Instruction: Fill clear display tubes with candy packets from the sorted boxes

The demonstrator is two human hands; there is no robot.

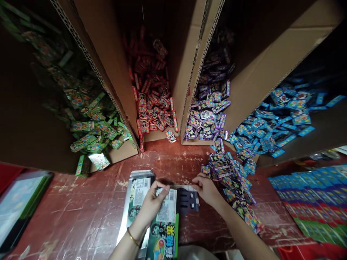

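Observation:
My left hand rests on a green printed pouch with a white barcode label, its fingers gripping the pouch's top edge. My right hand pinches the same top edge from the right, where a dark flap of the pouch sticks out. Under the pouch lies a silvery pouch with another barcode label. Both lie on a worn red table. A spill of purple and blue small packets lies just right of my right hand.
Four open cardboard boxes lie on their sides at the back, holding green packets, red packets, purple packets and blue packets. Stacked flat blue, red and green packs lie at the right. A stack of flat sheets lies at the left.

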